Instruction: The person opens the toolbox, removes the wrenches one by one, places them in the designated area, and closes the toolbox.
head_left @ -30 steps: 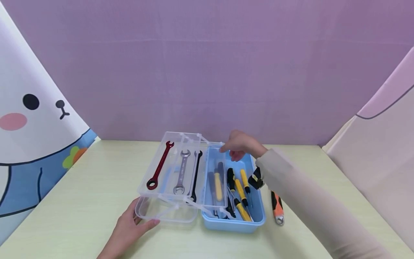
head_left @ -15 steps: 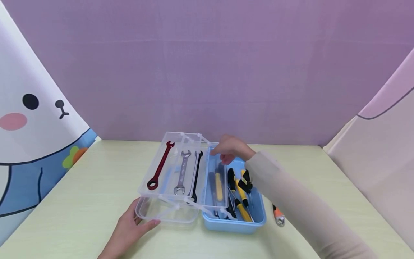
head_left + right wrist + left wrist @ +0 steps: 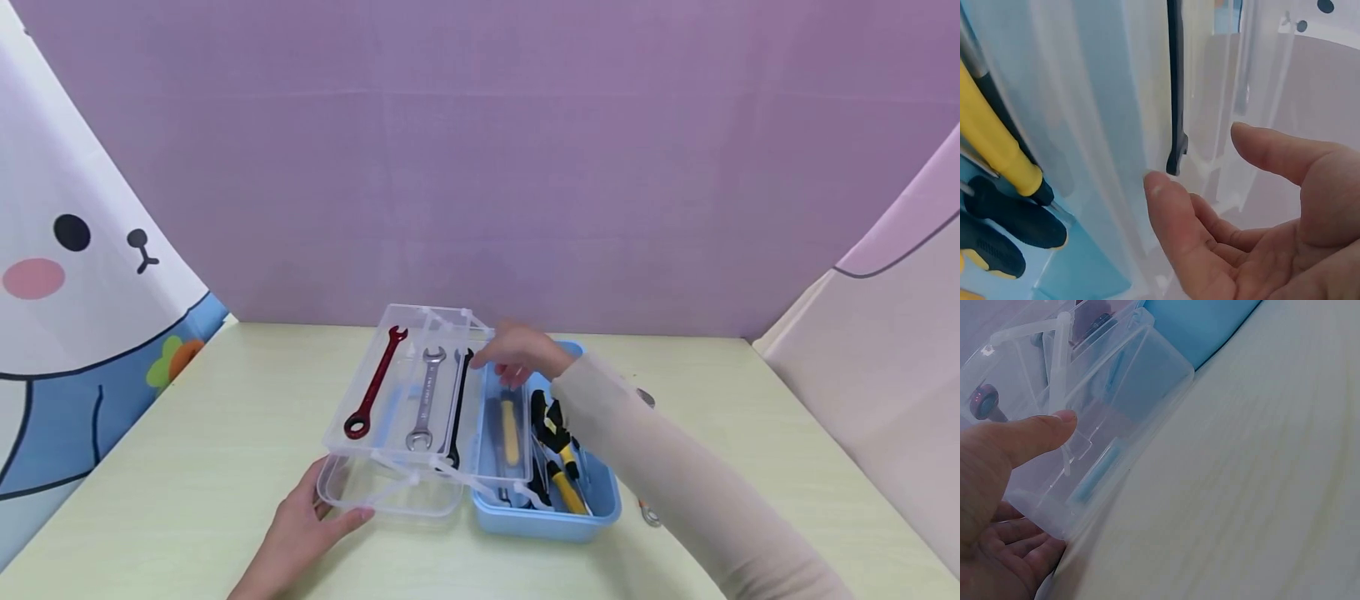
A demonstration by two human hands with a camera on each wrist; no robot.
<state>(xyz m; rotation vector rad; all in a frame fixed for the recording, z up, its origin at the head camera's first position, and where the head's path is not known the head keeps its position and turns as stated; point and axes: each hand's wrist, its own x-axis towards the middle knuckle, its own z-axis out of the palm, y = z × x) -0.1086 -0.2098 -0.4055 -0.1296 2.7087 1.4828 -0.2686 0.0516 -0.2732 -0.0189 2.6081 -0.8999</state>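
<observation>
Since the earlier frame, right hand point(image 3: 520, 353) has shifted leftward along the far edge of the clear tray point(image 3: 480, 417), from over the blue toolbox point(image 3: 600, 500) toward the black wrench point(image 3: 456, 408). Grip state: fingers loosely spread, relaxed, holding nothing; fingertips point(image 3: 1160, 187) just beside the tray wall near the wrench end. Left hand point(image 3: 300, 533) unchanged: thumb point(image 3: 1035, 434) pressed on the clear lid point(image 3: 390, 496) at its near corner, fingers underneath, so it pinches the lid. Tray carries a red wrench point(image 3: 372, 385), a silver wrench point(image 3: 423, 400) and the black one. Yellow-handled screwdrivers point(image 3: 558, 467) lie in the toolbox. Everything sits on the pale green tabletop point(image 3: 187, 467).
</observation>
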